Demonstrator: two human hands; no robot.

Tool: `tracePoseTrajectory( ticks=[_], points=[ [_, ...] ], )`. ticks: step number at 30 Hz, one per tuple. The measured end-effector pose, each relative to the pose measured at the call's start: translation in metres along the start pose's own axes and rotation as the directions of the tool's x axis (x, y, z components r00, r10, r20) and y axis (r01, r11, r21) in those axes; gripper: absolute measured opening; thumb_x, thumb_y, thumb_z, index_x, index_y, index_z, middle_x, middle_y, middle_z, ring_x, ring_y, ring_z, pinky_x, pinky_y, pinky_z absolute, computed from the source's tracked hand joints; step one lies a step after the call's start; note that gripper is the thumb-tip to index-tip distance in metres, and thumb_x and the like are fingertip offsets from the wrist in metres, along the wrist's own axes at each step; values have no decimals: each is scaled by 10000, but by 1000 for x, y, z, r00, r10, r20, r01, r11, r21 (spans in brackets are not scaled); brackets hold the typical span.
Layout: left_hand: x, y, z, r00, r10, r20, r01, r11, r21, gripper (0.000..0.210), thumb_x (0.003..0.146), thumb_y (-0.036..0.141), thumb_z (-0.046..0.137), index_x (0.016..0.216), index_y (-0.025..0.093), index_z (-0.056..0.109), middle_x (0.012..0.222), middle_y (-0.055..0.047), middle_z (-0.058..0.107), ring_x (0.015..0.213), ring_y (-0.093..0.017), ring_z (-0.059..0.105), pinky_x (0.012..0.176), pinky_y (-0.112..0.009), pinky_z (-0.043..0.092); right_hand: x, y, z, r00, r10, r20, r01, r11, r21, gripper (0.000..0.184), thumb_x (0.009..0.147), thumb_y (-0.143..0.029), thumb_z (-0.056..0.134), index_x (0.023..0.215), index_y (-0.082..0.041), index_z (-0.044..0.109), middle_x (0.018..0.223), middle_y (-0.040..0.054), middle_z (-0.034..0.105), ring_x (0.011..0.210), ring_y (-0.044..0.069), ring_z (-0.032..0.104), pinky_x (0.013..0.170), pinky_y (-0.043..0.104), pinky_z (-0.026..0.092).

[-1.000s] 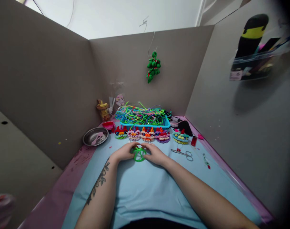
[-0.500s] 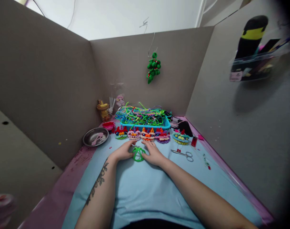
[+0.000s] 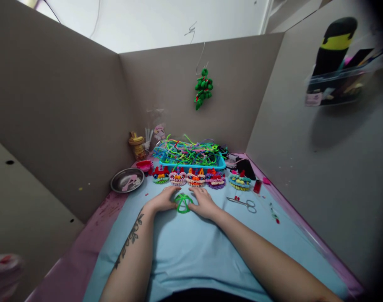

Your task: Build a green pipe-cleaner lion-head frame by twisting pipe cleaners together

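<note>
A small open dome of bright green pipe cleaners [image 3: 183, 203] stands on the light blue cloth [image 3: 181, 247] in front of me, its ribs meeting at the top. My left hand [image 3: 165, 200] lies at its left side, fingers apart and curved, thumb tip at the dome's edge. On the other side is my right hand [image 3: 204, 202], also with spread fingers and its thumb close to the ribs. Whether the thumbs press on the dome I cannot tell. Just beyond the fingertips sit several colourful fuzzy animal-like faces [image 3: 196, 178] in a row.
Behind the faces, a blue tray [image 3: 194, 166] overflows with pipe cleaners. Scissors [image 3: 243, 204] lie at right, near a small red box [image 3: 257, 186]. A metal bowl [image 3: 127, 180] and a lidded jar [image 3: 137, 147] stand left. Grey panels [image 3: 191, 92] enclose the table; a green ornament [image 3: 203, 89] hangs behind.
The dome looks slightly wider and its ribs show from a slightly different angle. Both hands stay beside it, nearly still. The view has shifted a little.
</note>
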State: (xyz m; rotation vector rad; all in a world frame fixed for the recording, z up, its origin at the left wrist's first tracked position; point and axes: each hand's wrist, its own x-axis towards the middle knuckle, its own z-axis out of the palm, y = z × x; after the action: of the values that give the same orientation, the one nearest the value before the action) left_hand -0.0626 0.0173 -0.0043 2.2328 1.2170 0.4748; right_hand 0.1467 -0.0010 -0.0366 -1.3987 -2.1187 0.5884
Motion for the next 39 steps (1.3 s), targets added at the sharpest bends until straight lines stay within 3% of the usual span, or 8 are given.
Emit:
tracePoseTrajectory(
  ticks=[5, 10, 24, 28, 31, 36, 39],
  points=[
    [-1, -3, -6, 999, -44, -1, 44, 999, -13, 399, 603, 232, 628, 985, 164, 537, 898, -29, 562, 818, -171, 513, 724, -272, 420, -2, 1, -3, 998, -44, -45, 47, 997, 58, 362, 673, -237, 635, 1025, -213, 555, 1087, 55, 544, 1071, 227, 431, 893, 347, 334],
    [2, -6, 0, 993, -70, 92, 64, 996, 64, 244, 630, 300, 598, 822, 150, 574, 695, 18, 521, 638, -127, 455, 558, -219, 344, -1, -1, -3, 1000, -15, -13, 15, 1000, -1, 241, 664, -253, 649, 900, -220, 610, 1106, 64, 532, 1081, 244, 419, 897, 364, 331],
    [5, -9, 6, 992, -80, 93, 63, 984, 169, 217, 614, 279, 569, 789, 158, 609, 691, 7, 570, 623, -135, 475, 554, -224, 333, 1, -1, -2, 999, 29, 15, -29, 999, 13, 227, 617, -257, 665, 831, -204, 610, 1112, 75, 536, 1079, 259, 425, 892, 372, 333],
    [6, -13, 7, 996, -72, 45, 68, 994, 84, 252, 625, 272, 586, 852, 164, 588, 729, 4, 588, 661, -145, 513, 571, -222, 361, -1, 2, -4, 998, -57, -13, 58, 975, 214, 257, 619, -150, 605, 863, -195, 537, 1015, 39, 573, 989, 209, 484, 856, 331, 368],
    [10, -16, 11, 994, -101, -50, 105, 992, 68, 245, 665, 206, 546, 906, 170, 570, 714, 2, 600, 649, -143, 534, 582, -227, 370, -1, 3, -5, 994, -111, -18, 111, 937, 331, 242, 620, -70, 502, 830, -190, 498, 888, 4, 589, 858, 165, 523, 781, 284, 400],
    [13, -13, 8, 957, -128, -261, 148, 987, 60, 194, 705, 185, 523, 889, 168, 580, 714, -19, 611, 667, -159, 540, 634, -258, 380, -3, 2, -5, 995, -78, -53, 91, 948, 306, 226, 634, -44, 426, 786, -190, 508, 751, -19, 571, 719, 135, 524, 679, 245, 404],
    [7, -9, -4, 970, -81, -230, 63, 994, -86, 115, 728, 227, 516, 799, 158, 576, 771, -35, 606, 723, -160, 532, 677, -263, 394, -3, 2, -5, 995, -65, -71, 83, 958, 275, 203, 659, -80, 488, 823, -189, 541, 765, -5, 594, 724, 143, 536, 684, 254, 411]
  ],
)
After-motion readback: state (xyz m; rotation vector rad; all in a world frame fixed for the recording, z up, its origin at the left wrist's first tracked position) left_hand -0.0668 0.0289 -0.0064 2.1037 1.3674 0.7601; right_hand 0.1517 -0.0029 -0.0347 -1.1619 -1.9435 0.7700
